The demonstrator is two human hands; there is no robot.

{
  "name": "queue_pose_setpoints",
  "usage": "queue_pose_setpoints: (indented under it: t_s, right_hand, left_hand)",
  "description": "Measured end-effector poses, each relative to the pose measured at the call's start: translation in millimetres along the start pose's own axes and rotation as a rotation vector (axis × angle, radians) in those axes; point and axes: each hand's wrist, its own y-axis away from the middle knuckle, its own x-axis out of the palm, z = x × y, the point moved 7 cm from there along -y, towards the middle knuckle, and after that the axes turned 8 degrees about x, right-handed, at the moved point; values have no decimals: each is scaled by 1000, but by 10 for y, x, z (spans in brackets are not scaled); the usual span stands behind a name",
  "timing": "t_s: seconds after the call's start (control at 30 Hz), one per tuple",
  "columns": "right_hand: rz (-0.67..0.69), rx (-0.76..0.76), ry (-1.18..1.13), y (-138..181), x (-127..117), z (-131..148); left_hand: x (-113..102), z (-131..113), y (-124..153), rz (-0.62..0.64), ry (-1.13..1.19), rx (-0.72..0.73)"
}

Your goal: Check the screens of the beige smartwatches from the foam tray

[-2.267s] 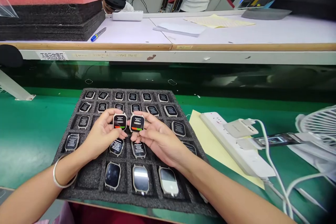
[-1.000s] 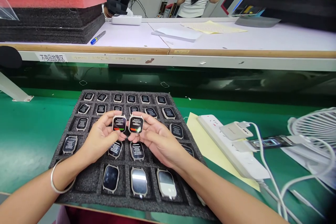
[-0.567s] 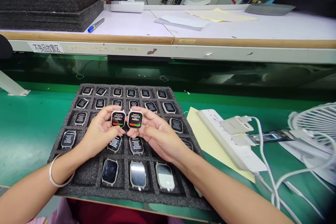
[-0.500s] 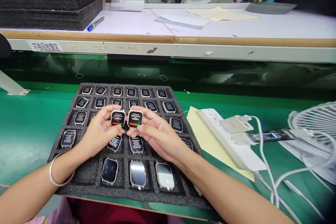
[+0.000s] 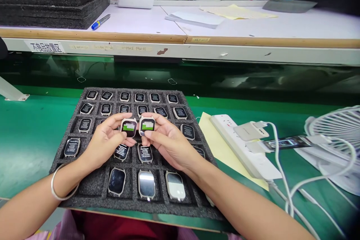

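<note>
My left hand [image 5: 105, 142] pinches a strapless smartwatch body [image 5: 129, 127] whose screen shows a green block. My right hand [image 5: 165, 142] grips a second watch body [image 5: 147, 125] with a similar green screen. Both watches are held side by side, almost touching, above the middle of a black foam tray [image 5: 91, 185]. The tray's pockets hold several more watch bodies, most with lit text screens; three in the near row [image 5: 146, 185] look dark or blank. A silver bangle [image 5: 57, 191] circles my left wrist.
A white power strip [image 5: 239, 146] with plugged chargers and white cables lies right of the tray on a yellow sheet [image 5: 216, 142]. A white fan [image 5: 337, 131] sits far right. Behind runs a raised white shelf [image 5: 197, 32] with stacked foam [image 5: 53, 0], a blue marker [image 5: 99, 21], and papers. People stand beyond it.
The screens of both held watches have switched from a dark display with a red-and-green bar to a green block. My hands stay in the same place over the tray.
</note>
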Motion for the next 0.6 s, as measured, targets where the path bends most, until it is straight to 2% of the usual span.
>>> queue_pose_setpoints:
  t_s: [0.6]
  right_hand:
    - [-12, -6, -2, -9, -11, -11]
  left_hand:
    - [-25, -8, 15, 4, -28, 5]
